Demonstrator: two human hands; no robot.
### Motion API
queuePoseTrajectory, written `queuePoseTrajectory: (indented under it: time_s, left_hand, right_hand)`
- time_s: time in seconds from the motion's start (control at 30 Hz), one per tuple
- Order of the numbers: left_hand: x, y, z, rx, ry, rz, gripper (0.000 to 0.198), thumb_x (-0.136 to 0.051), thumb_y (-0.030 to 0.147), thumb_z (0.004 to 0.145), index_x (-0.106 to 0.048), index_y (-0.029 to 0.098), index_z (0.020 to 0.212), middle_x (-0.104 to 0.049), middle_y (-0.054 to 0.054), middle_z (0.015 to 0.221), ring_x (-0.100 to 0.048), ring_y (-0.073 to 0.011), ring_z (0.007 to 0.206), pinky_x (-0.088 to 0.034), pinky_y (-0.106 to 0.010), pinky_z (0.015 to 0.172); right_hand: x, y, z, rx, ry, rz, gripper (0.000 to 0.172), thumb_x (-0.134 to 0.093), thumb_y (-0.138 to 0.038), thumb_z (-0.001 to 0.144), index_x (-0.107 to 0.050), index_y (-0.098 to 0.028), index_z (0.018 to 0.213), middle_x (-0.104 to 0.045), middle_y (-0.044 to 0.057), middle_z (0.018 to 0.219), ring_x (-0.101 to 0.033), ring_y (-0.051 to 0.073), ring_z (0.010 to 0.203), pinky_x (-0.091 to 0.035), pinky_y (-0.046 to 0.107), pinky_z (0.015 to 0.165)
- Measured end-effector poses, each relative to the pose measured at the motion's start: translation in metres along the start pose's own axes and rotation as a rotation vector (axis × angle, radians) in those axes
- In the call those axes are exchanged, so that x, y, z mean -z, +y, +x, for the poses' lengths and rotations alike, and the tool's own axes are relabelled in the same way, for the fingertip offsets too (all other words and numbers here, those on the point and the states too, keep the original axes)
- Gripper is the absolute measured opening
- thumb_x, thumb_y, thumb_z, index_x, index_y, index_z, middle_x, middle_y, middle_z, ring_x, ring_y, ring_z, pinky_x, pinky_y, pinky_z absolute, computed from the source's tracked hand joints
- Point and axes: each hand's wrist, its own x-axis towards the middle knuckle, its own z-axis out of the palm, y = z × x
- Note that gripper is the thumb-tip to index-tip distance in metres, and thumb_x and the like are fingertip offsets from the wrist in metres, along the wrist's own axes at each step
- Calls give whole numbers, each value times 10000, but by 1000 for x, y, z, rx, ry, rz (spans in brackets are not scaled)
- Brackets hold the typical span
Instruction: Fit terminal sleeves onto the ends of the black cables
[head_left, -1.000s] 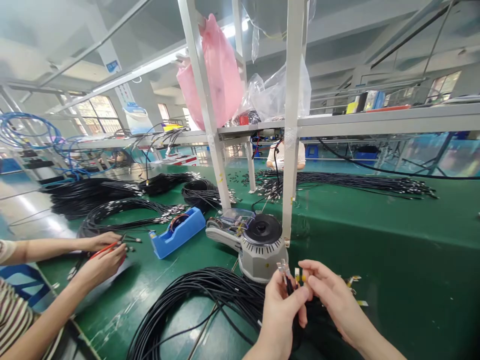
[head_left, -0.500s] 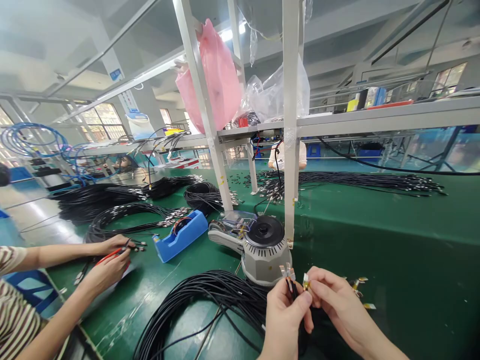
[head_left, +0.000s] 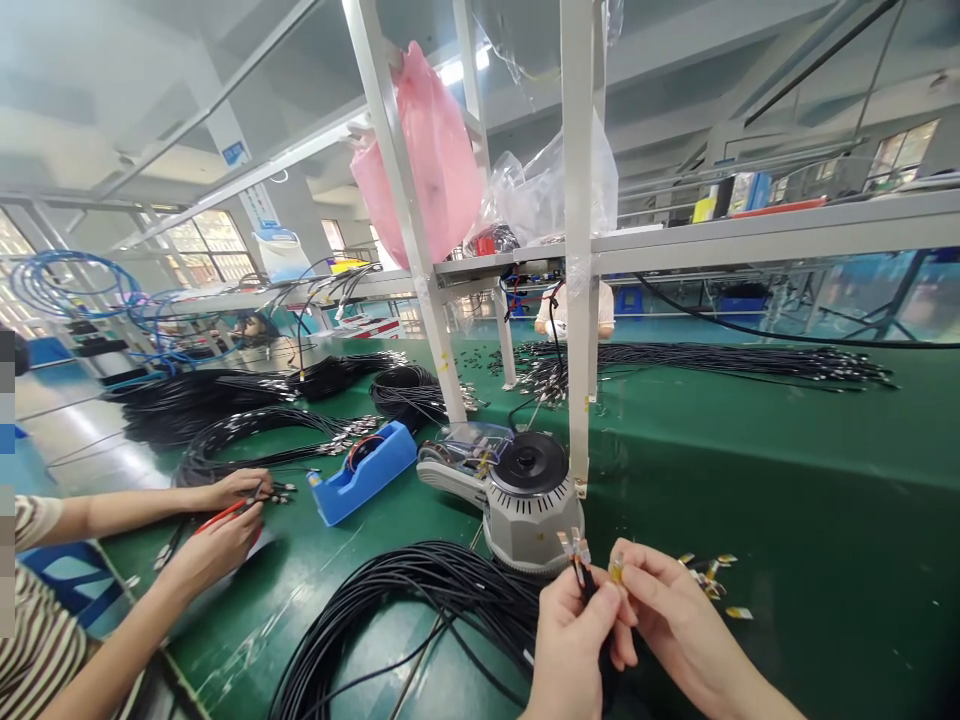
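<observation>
My left hand is closed around several black cables, their flat metal ends pointing up above the fingers. Close beside it, my right hand pinches a small yellow-and-silver piece between thumb and fingers. The fingertips of both hands nearly meet; whether the piece touches a cable is hidden. More small yellow-and-silver pieces lie on the green table just beyond my right hand. A large coil of black cables spreads to the left of my hands.
A grey round tape dispenser stands ahead, with a blue tape dispenser left of it. At left, a co-worker's hands hold red-handled pliers. White shelf posts rise from the table, and cable bundles lie behind.
My right hand has shifted slightly, and the yellow-and-silver piece now sits lower and deeper in its fingers. More of the loose pieces show behind it. The left hand keeps its cables.
</observation>
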Motion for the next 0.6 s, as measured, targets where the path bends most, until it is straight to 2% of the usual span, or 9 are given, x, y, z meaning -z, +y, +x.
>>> queuePoseTrajectory:
  time_s: [0.13,0.2,0.3,0.37,0.43,0.53,0.6]
  left_hand:
    - [0,1,1,25,-64,-58,278,-637,325,696,-496,106,598,-542,-17,513,-345,-16,296,-169,-154,323]
    - [0,3,2,55,-102,-76,290,-636,326,693,-480,109,582,-541,-22,499,-316,-10,281,-141,-156,313]
    - [-1,6,2,108,-155,-78,305,-630,336,691,-482,107,556,-501,-14,435,-289,-12,265,-123,-161,298]
    - [-2,7,2,142,-183,-87,317,-622,349,690,-488,104,541,-471,-6,393,-275,-19,246,-117,-170,283]
    - [-4,7,2,174,-206,-107,326,-619,359,680,-490,101,526,-448,-3,362,-288,-31,236,-134,-175,274]
    - [-6,4,2,221,-227,-134,330,-636,381,643,-502,99,539,-462,-14,369,-374,-67,263,-226,-176,288]
    - [-6,2,4,211,-178,-138,319,-664,378,614,-512,100,576,-501,-24,421,-436,-87,319,-306,-184,326]
  right_hand:
    - [3,1,-1,-5,-14,12,226,-645,-289,788,-549,-157,632,-510,-18,478,-559,164,390,-422,234,423]
    - [5,0,-1,-12,-13,-9,177,-671,-298,763,-592,-161,684,-502,-23,471,-532,143,387,-418,225,432]
    - [5,-7,-2,-15,13,-94,192,-713,-323,716,-645,-173,815,-526,-11,605,-502,114,423,-434,232,470]
    - [2,-12,-3,19,29,-195,208,-730,-345,689,-657,-162,755,-519,13,724,-530,136,540,-447,241,532]
    - [-2,-17,-5,63,36,-304,247,-724,-377,687,-627,-154,640,-500,21,752,-535,168,645,-451,248,581]
    - [-4,-23,-9,41,34,-447,284,-639,-427,754,-582,-176,635,-482,-2,631,-517,152,513,-449,257,489]
    - [2,-25,-9,30,63,-575,294,-606,-443,769,-568,-190,624,-458,-21,545,-483,141,395,-434,264,404]
